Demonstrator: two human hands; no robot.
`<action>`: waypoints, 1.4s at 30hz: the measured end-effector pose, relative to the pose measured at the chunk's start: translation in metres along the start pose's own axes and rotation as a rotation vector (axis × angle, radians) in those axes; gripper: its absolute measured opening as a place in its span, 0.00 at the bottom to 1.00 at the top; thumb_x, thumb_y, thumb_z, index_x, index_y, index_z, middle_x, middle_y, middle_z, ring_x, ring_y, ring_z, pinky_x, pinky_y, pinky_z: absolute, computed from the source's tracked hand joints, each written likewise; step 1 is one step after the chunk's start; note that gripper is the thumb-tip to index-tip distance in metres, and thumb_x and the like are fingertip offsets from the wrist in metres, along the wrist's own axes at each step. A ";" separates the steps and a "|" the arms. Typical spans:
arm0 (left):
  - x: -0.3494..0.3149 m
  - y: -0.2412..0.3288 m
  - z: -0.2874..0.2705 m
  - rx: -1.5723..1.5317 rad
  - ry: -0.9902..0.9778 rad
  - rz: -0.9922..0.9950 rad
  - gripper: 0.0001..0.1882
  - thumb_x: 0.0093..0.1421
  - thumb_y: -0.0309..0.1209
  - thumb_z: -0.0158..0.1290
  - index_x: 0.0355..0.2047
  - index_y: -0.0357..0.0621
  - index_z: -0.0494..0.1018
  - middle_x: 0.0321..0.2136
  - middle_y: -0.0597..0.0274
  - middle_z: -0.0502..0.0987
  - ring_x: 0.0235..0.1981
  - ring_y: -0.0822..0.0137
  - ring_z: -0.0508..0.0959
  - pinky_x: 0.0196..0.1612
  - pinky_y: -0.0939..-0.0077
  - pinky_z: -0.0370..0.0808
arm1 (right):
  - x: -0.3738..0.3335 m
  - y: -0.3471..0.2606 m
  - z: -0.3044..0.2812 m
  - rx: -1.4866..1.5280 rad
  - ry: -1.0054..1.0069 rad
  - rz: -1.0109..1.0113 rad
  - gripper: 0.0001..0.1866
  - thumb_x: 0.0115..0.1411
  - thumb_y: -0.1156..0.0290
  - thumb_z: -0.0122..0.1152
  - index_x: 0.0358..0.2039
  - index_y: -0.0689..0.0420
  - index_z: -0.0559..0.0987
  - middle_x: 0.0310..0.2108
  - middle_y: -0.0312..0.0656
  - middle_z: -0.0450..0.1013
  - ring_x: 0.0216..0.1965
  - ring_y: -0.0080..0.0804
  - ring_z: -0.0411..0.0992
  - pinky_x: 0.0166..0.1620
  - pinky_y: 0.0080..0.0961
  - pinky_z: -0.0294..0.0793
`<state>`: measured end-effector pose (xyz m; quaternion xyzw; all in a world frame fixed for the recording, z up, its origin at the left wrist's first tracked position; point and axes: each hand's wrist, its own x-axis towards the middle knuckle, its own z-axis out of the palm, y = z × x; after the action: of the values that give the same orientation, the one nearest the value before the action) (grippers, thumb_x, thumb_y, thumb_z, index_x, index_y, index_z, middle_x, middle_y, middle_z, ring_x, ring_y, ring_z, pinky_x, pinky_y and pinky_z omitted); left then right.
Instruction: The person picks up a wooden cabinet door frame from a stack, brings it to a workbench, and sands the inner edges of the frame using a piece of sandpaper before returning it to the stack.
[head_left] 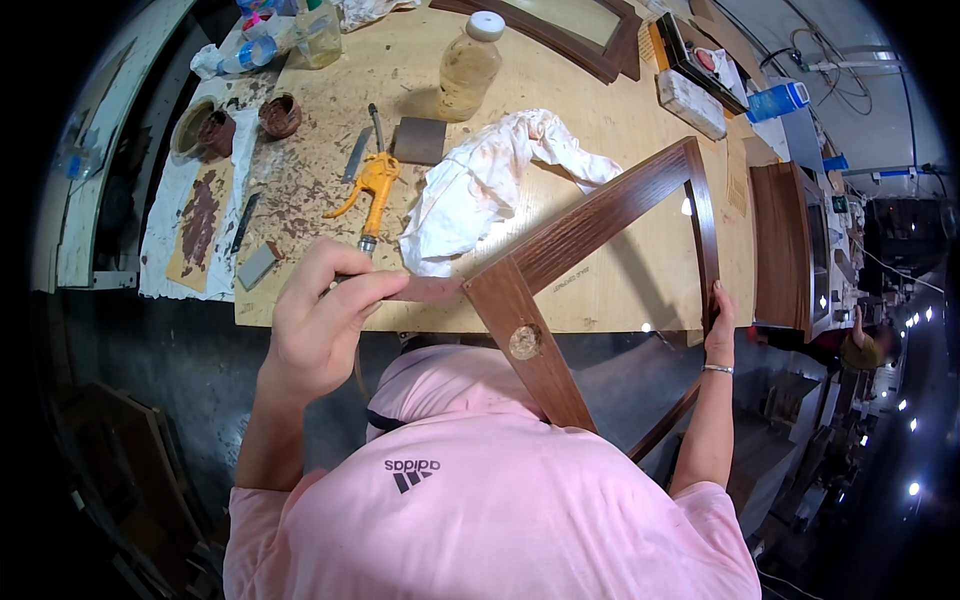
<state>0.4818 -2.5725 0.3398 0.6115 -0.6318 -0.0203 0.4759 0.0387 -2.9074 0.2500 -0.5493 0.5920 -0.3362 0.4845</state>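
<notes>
A thin flat-bladed tool (425,289) is being pinched between the thumb and fingers of the left hand (325,315), just above the near edge of the table (395,45). The blade is extended to the right of those fingertips, its long axis laid almost level from left to right, and its tip is aimed at the left corner of a dark brown wooden frame (605,218); whether wood is being touched cannot be told.

And the frame itself is held aslant, between the two hands, partly over the table and partly past its edge. From that left corner one rail is run up and away to the right, towards the far corner; another, marked by a round recess (525,342), is slanted down towards the pink shirt (500,500).

Over on the right, the outer rail is met by the right hand (719,325), its fingers laid along the edge; how far they are closed cannot be told. Beyond the blade, a yellow air gun (376,185) and a stained white cloth (480,190) are seen on the table.
</notes>
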 end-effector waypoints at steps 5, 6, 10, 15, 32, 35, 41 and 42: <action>0.002 0.001 0.001 -0.007 -0.020 -0.019 0.15 0.44 0.13 0.54 0.35 0.34 0.75 0.28 0.56 0.68 0.27 0.62 0.70 0.29 0.75 0.67 | 0.004 0.006 -0.006 -0.016 0.015 -0.011 0.15 0.56 0.60 0.58 0.15 0.49 0.69 0.16 0.24 0.55 0.19 0.15 0.51 0.24 0.19 0.46; 0.002 0.001 0.001 -0.014 -0.012 -0.020 0.15 0.44 0.13 0.54 0.35 0.34 0.75 0.28 0.56 0.69 0.27 0.62 0.70 0.29 0.75 0.67 | 0.003 0.005 -0.004 -0.013 0.004 -0.009 0.15 0.56 0.60 0.57 0.15 0.49 0.69 0.16 0.24 0.56 0.20 0.14 0.51 0.24 0.19 0.46; 0.003 0.002 -0.002 -0.004 -0.070 0.022 0.16 0.43 0.13 0.54 0.35 0.35 0.75 0.28 0.57 0.69 0.27 0.63 0.70 0.28 0.75 0.67 | 0.000 0.000 -0.002 0.011 -0.018 -0.010 0.15 0.56 0.60 0.57 0.16 0.50 0.69 0.16 0.24 0.57 0.19 0.14 0.53 0.23 0.18 0.48; 0.003 0.004 0.000 0.022 -0.071 0.030 0.17 0.42 0.13 0.54 0.35 0.35 0.75 0.28 0.58 0.68 0.27 0.62 0.70 0.28 0.75 0.66 | -0.005 -0.008 0.000 -0.016 -0.024 -0.010 0.15 0.57 0.58 0.56 0.18 0.50 0.70 0.15 0.25 0.59 0.17 0.15 0.56 0.20 0.17 0.51; -0.001 0.002 -0.001 0.050 0.004 -0.008 0.19 0.39 0.14 0.53 0.35 0.36 0.76 0.27 0.56 0.68 0.27 0.59 0.69 0.29 0.71 0.66 | -0.004 -0.010 -0.002 0.011 -0.004 -0.042 0.16 0.56 0.61 0.58 0.15 0.50 0.68 0.17 0.23 0.55 0.21 0.14 0.51 0.25 0.19 0.46; -0.001 0.003 -0.003 0.034 -0.016 -0.003 0.19 0.39 0.14 0.53 0.35 0.36 0.76 0.27 0.56 0.68 0.27 0.59 0.69 0.29 0.71 0.66 | 0.000 -0.006 -0.006 0.013 0.002 -0.034 0.16 0.56 0.62 0.58 0.15 0.49 0.68 0.17 0.23 0.55 0.21 0.14 0.51 0.25 0.19 0.46; -0.003 -0.001 -0.001 0.019 0.010 -0.004 0.19 0.39 0.14 0.52 0.35 0.36 0.76 0.27 0.57 0.68 0.27 0.59 0.69 0.28 0.71 0.66 | -0.004 -0.010 0.005 0.002 0.039 -0.089 0.18 0.55 0.60 0.59 0.13 0.48 0.65 0.16 0.25 0.56 0.19 0.15 0.52 0.23 0.19 0.48; -0.002 0.001 -0.003 0.023 -0.001 0.009 0.19 0.39 0.14 0.52 0.35 0.36 0.76 0.27 0.57 0.68 0.27 0.59 0.69 0.28 0.71 0.66 | -0.006 -0.012 0.010 -0.009 0.050 -0.080 0.18 0.55 0.59 0.59 0.13 0.48 0.65 0.15 0.25 0.56 0.18 0.16 0.53 0.22 0.19 0.49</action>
<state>0.4829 -2.5686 0.3406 0.6142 -0.6349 -0.0111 0.4685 0.0515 -2.9020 0.2598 -0.5660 0.5830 -0.3665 0.4532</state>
